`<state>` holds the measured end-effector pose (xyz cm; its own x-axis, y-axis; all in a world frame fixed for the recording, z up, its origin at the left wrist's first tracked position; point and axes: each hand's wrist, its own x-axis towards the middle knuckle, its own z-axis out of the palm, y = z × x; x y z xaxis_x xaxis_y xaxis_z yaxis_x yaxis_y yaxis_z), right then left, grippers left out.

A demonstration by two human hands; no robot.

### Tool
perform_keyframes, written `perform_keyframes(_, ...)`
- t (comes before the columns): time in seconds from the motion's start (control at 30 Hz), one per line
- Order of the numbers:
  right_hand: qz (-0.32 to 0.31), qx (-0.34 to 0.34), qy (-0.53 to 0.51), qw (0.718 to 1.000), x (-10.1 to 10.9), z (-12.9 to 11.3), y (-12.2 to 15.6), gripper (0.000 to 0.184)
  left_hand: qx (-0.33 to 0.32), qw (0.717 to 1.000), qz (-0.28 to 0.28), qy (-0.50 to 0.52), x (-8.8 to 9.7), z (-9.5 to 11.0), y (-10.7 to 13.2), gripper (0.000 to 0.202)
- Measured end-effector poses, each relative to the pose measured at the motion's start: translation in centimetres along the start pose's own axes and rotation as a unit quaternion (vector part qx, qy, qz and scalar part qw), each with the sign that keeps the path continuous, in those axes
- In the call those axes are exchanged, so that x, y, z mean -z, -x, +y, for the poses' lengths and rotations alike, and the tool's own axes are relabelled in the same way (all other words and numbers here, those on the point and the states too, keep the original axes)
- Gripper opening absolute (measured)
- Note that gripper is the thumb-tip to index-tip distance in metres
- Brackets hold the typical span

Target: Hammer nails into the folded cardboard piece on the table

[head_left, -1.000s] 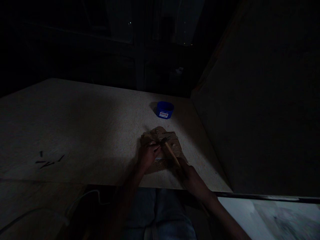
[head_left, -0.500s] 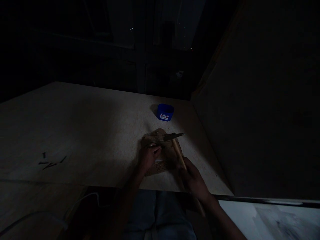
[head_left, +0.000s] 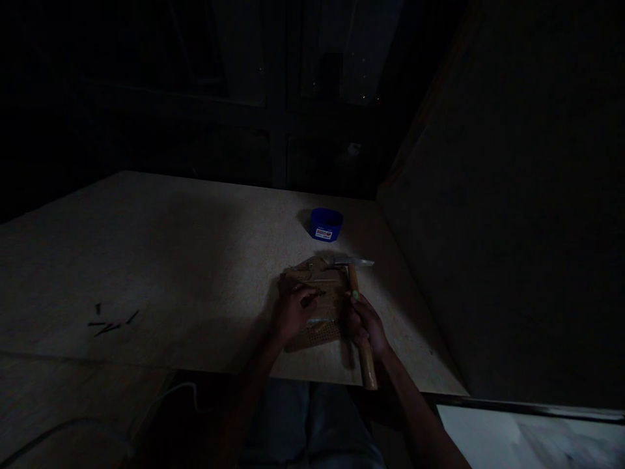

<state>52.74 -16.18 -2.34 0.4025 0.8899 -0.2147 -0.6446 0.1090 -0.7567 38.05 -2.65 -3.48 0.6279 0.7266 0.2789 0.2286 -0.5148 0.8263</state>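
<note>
One hammer [head_left: 352, 279] in right hand [head_left: 366, 324], left hand [head_left: 294, 312] too dark

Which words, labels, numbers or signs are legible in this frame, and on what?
Nothing legible.
The small blue round container carries a white label with a red mark; its print is too small and dim to read.
No other writing shows.

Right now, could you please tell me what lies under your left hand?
A brown perforated sheet lies flat on the table under the left hand. The hand covers its middle, so anything pinned there is hidden.
</note>
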Motion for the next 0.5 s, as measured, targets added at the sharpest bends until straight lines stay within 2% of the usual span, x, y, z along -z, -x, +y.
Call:
perform_keyframes(0.1,-0.009,-0.004,-0.016,1.0,0.6,0.1,0.1,0.031,0.016,0.999,0.018,0.047,0.5,0.3,0.2,0.019)
perform_keyframes(0.17,-0.027,-0.011,-0.028,0.999,0.9,0.1,0.1,0.028,0.018,0.994,0.069,0.077,1.4,0.7,0.3,0.018)
perform_keyframes(0.23,-0.052,-0.022,-0.043,0.997,1.2,0.1,0.1,0.025,0.006,0.985,0.144,0.093,2.7,1.1,0.6,0.018)
perform_keyframes(0.3,-0.077,-0.024,-0.059,0.995,1.5,0.0,0.1,0.023,0.001,0.972,0.217,0.091,4.5,1.1,1.2,0.018)
perform_keyframes(0.37,-0.097,-0.02,-0.074,0.992,1.8,-0.1,0.2,0.023,0.025,0.958,0.276,0.069,6.6,0.5,2.2,0.02)
perform_keyframes(0.5,-0.108,-0.036,-0.09,0.989,2.3,-0.3,0.5,0.021,0.103,0.926,0.361,-0.031,11.4,-2.7,5.5,0.028)
